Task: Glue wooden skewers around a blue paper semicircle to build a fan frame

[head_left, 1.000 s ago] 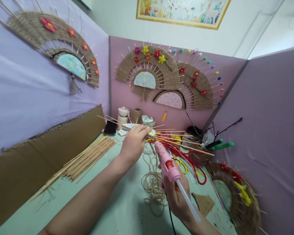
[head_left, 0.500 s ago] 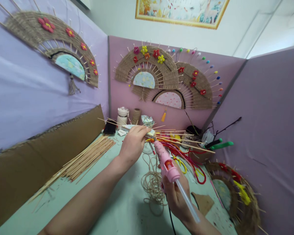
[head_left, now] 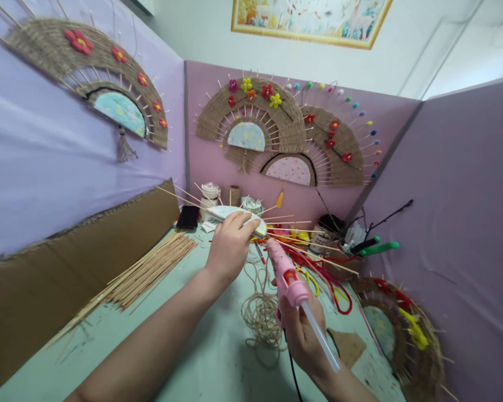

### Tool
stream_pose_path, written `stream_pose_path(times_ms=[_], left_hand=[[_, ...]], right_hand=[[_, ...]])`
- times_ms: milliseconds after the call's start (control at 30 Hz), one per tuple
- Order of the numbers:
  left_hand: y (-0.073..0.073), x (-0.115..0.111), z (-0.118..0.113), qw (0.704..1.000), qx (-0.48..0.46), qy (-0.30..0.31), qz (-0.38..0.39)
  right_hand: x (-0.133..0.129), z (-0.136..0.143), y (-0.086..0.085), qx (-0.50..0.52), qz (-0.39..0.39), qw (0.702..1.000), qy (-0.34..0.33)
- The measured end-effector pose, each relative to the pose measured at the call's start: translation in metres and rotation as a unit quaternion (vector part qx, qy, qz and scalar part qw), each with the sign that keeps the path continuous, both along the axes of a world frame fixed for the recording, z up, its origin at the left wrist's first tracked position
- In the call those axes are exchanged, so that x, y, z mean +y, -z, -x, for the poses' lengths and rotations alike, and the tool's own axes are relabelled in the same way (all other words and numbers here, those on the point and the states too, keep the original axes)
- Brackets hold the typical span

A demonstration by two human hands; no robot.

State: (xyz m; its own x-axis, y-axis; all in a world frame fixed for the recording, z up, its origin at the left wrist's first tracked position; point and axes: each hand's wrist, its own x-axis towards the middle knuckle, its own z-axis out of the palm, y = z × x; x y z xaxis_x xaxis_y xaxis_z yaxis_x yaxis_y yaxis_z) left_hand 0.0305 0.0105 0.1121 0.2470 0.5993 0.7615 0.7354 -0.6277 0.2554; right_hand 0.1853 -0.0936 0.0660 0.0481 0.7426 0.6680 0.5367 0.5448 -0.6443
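My left hand [head_left: 231, 245] grips a pale patterned half-round piece [head_left: 257, 225], thumb and fingers pressed over it. Thin wooden sticks [head_left: 314, 243] fan out from the piece to both sides. Closed round the handle of a pink glue gun [head_left: 285, 273] is my right hand [head_left: 304, 332]. The gun's nozzle points up at the right end of the piece, touching it or very close. A clear glue stick [head_left: 321, 335] juts from the gun's back end.
Loose sticks [head_left: 151, 268] lie on the green table [head_left: 209, 346] at left beside a cardboard strip [head_left: 88, 268]. Tangled twine [head_left: 262, 318] lies mid-table; red pipe cleaners [head_left: 318, 268] lie right. A woven fan [head_left: 427, 357] is at lower right. Decorated fans [head_left: 285, 106] hang behind.
The half-round piece has tilted so more of its patterned face shows, and its sticks have shifted with it. The glue gun's nozzle has moved slightly right and down.
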Motion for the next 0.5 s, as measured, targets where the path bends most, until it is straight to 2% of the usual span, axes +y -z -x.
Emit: stream_pose_path(times_ms=[500], left_hand=[[0.0010, 0.0028, 0.0007, 0.999, -0.023, 0.018, 0.028]], right_hand=[[0.0000, -0.0007, -0.0020, -0.034, -0.039, 0.998, -0.027]])
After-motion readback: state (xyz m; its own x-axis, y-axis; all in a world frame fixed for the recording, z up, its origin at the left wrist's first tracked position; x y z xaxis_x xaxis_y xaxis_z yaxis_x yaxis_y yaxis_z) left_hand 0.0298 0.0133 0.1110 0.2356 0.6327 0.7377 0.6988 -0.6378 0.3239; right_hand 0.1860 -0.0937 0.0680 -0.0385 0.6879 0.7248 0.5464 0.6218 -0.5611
